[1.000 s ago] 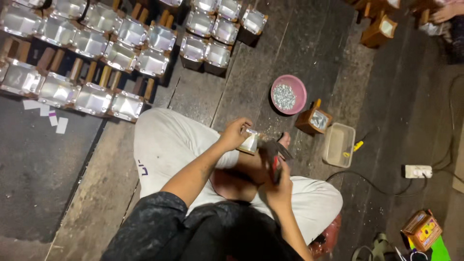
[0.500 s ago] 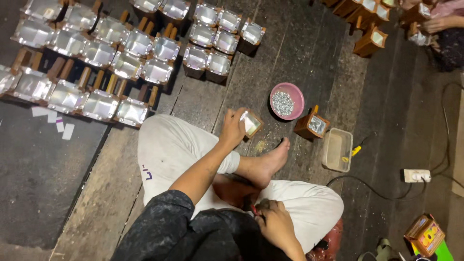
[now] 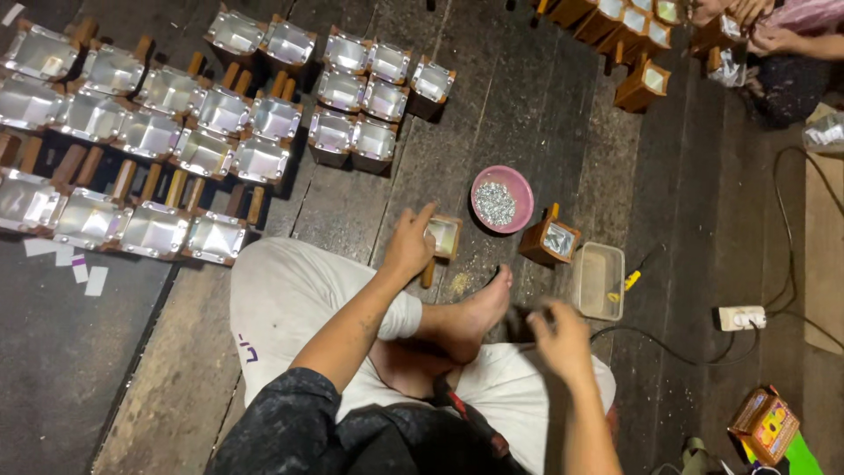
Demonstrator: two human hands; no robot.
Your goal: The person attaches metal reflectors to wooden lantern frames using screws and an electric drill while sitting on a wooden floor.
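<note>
My left hand [image 3: 409,244] grips a small wooden box [image 3: 442,237] with a shiny foil lining and a short handle, holding it low over the plank floor [image 3: 352,211] just past my knee. My right hand [image 3: 558,339] is blurred beside my bare foot [image 3: 475,312], with a dark object [image 3: 517,322] at its fingertips; whether it holds that object is unclear. A red and black hand tool [image 3: 462,412] lies in my lap. Beyond the box sits a pink bowl [image 3: 502,199] of small silvery pieces.
Several rows of finished foil-lined boxes [image 3: 176,141] cover the floor at the upper left. One more box [image 3: 549,239], a clear plastic tray [image 3: 599,280] and a yellow-handled tool [image 3: 635,277] lie right of the bowl. A power strip [image 3: 740,317] and cable are at the right. Another person's hands [image 3: 747,18] work at the top right.
My left hand has carried the box from my lap out to the floor near the bowl. My right hand dropped to my lap, then swung right, leaving the red and black tool behind.
</note>
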